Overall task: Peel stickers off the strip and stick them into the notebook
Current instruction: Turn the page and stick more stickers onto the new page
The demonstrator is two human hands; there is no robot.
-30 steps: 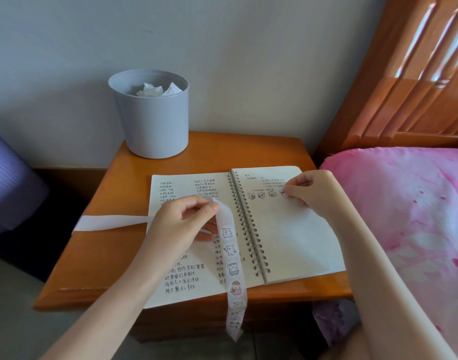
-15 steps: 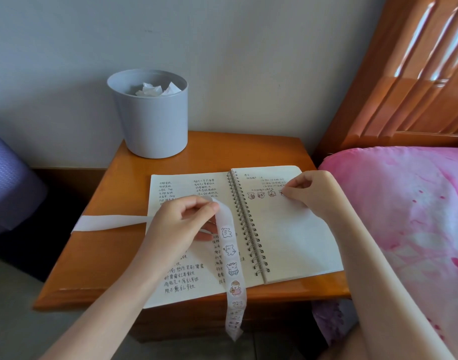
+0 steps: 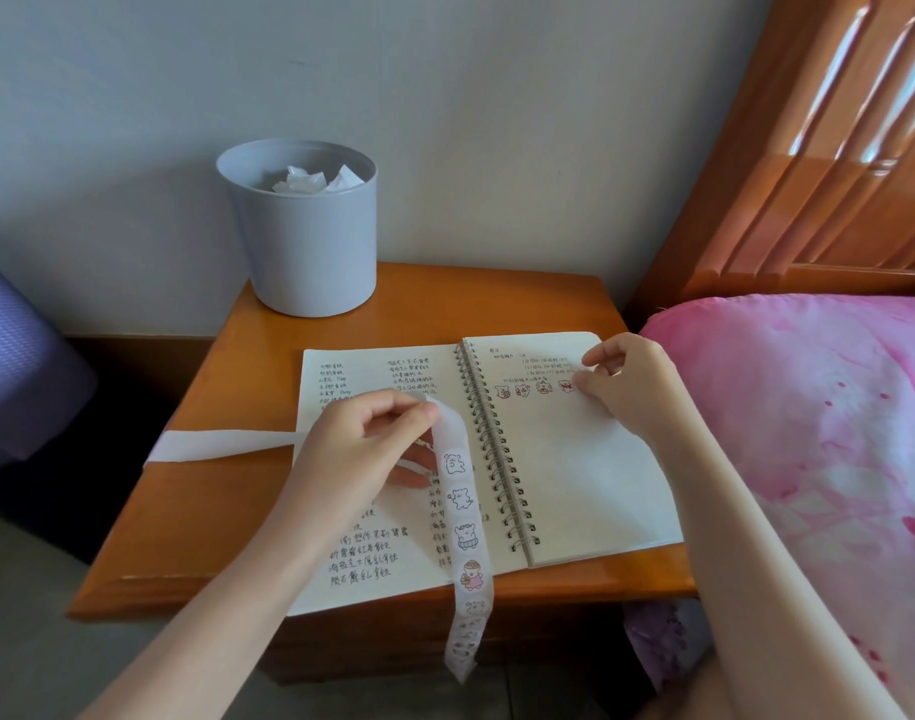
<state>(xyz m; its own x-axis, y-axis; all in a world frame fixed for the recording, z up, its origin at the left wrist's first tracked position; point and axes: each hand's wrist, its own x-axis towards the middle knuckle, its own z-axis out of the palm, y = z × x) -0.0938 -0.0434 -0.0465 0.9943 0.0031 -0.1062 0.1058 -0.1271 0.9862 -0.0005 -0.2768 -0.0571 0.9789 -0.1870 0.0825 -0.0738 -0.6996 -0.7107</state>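
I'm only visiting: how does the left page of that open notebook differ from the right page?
The left page is filled with handwriting in two columns; the right page has a few lines on top, a row of four stickers and blank paper below. The sticker strip, pinched by the left hand, drapes over the left page; only the right hand rests on the right page. Both lie flat, joined by a spiral binding.
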